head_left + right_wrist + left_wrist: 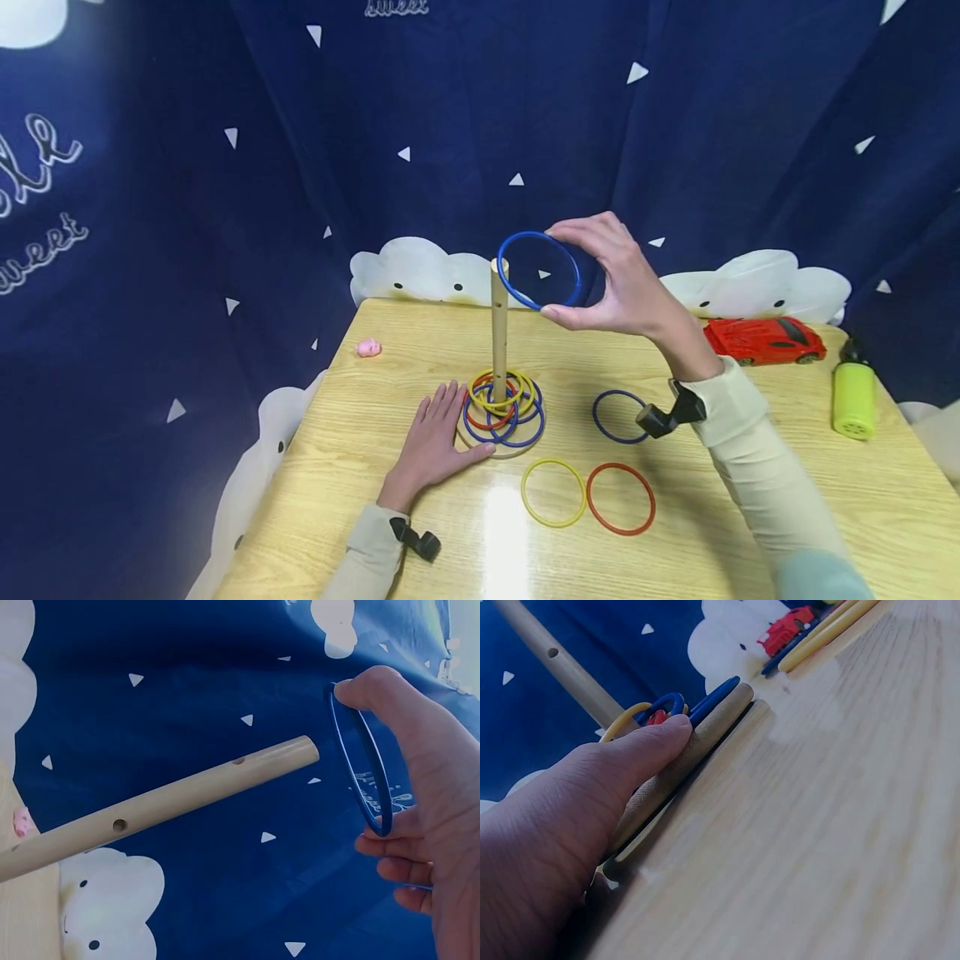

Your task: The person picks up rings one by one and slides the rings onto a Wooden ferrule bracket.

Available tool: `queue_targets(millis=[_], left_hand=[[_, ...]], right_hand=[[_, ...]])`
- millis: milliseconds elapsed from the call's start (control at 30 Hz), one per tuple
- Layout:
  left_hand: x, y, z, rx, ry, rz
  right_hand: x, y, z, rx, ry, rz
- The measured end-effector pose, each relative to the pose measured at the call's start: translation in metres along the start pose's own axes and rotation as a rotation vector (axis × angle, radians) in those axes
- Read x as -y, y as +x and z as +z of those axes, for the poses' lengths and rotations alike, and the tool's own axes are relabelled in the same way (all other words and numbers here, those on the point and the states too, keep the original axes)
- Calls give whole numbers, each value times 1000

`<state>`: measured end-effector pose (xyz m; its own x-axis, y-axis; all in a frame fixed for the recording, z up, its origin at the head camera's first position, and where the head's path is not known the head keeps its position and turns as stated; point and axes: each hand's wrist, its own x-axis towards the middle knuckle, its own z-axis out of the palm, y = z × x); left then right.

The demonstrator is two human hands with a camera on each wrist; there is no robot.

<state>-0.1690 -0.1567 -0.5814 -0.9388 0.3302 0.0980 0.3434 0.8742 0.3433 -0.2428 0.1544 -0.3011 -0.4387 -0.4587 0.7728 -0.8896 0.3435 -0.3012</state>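
Note:
My right hand (611,271) pinches a blue ring (528,235) between thumb and fingers, up beside the top of a wooden post (499,333). In the right wrist view the held ring (379,776) is just off the post's end (300,752), not around it. The post rises from a round wooden base (671,765). Several blue, yellow and red rings (501,427) lie loosely piled around its foot. My left hand (433,450) rests against the base's left side, fingers straight, with the thumb on its edge.
On the table in front lie a yellow ring (553,524) and a red ring (621,532); another blue ring (596,417) is behind them. A pink figure (368,347) sits at back left, a red toy car (765,341) and green bottle (854,392) at right.

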Motion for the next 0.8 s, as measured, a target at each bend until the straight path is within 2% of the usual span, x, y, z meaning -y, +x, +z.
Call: queue_targets(millis=[167, 433, 600, 800], left_hand=[[-1, 0, -1, 9, -9, -3], [-2, 0, -1, -18, -17, 7], [-2, 1, 0, -9, -17, 4], [0, 1, 1, 7, -4, -2]], right_hand=[[1, 6, 3, 45, -46, 2], [3, 8, 11, 129, -92, 24], [3, 2, 19, 179, -107, 48], [-1, -18, 36, 241, -120, 89]])
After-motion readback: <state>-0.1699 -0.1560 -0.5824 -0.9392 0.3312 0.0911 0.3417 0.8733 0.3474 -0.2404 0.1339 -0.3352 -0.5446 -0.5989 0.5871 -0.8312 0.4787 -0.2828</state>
